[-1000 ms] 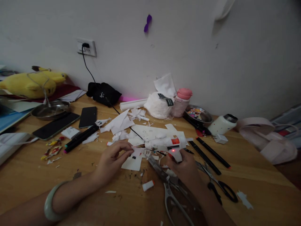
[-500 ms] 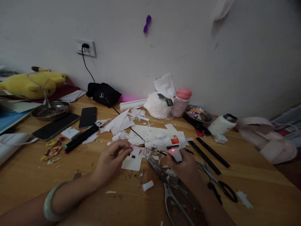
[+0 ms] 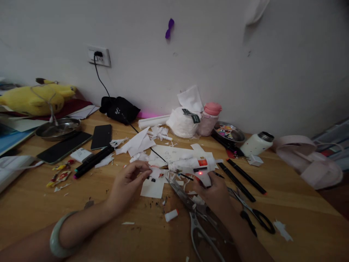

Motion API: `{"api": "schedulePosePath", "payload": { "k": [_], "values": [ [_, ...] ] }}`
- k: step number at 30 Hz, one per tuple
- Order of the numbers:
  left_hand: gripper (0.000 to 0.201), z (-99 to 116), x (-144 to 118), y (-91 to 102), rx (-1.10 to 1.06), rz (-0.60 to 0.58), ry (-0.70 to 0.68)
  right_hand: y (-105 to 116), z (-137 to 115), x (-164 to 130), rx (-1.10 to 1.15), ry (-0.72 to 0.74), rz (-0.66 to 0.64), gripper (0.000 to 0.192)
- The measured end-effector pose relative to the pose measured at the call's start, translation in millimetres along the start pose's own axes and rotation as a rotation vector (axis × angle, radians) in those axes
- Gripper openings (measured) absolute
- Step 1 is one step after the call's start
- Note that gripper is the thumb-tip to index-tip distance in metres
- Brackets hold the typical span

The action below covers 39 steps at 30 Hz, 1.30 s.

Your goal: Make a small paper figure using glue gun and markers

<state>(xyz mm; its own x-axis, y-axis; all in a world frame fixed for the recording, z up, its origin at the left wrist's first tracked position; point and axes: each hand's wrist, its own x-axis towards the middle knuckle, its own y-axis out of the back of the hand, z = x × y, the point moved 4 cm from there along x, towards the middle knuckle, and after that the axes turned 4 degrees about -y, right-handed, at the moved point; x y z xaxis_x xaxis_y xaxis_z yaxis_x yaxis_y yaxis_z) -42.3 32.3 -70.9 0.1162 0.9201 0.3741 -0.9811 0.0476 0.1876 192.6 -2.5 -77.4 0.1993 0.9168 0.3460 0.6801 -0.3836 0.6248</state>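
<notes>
My right hand (image 3: 214, 193) grips the handle of a white glue gun (image 3: 195, 165) whose red light is on; its nozzle points left. My left hand (image 3: 128, 183), with a pale green bangle (image 3: 56, 236) on the wrist, pinches a small paper piece (image 3: 155, 171) right at the nozzle tip. Under both hands lie white paper scraps (image 3: 152, 187) on the wooden table (image 3: 40, 211). The glue gun's black cord (image 3: 136, 131) runs back toward the wall socket (image 3: 99, 56).
Metal shears (image 3: 196, 218) and black scissors (image 3: 253, 214) lie near my right hand. Black markers (image 3: 240, 176), two phones (image 3: 81, 140), a steel bowl (image 3: 57, 128), a yellow plush toy (image 3: 35, 97), tissue bag (image 3: 184, 122), pink bottle (image 3: 208, 118) and white flask (image 3: 256, 144) crowd the table.
My left hand's fingers have shifted slightly upward with the small piece at the nozzle; the glue gun has lifted a little. The view has drifted slightly.
</notes>
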Motion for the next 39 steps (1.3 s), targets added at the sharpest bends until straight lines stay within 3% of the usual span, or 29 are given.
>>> {"api": "schedulePosePath", "payload": {
  "k": [16,21,27,39],
  "values": [
    [0.006,-11.7,2.6,3.3,-0.09,0.073,0.122,2.1,-2.5,2.5,-0.024,0.021,0.035,0.019],
    [0.009,-13.3,4.1,0.1,-0.11,0.049,0.16,1.4,-1.8,1.7,0.101,-0.076,0.017,0.032],
    [0.009,-5.9,3.7,-3.3,-0.061,0.025,0.154,-4.2,-4.6,-0.3,0.056,-0.049,-0.04,0.036],
    [0.007,-4.0,1.0,-6.6,-0.069,-0.017,0.128,-5.6,-1.3,-1.3,0.057,-0.082,-0.018,0.038]
  ]
}}
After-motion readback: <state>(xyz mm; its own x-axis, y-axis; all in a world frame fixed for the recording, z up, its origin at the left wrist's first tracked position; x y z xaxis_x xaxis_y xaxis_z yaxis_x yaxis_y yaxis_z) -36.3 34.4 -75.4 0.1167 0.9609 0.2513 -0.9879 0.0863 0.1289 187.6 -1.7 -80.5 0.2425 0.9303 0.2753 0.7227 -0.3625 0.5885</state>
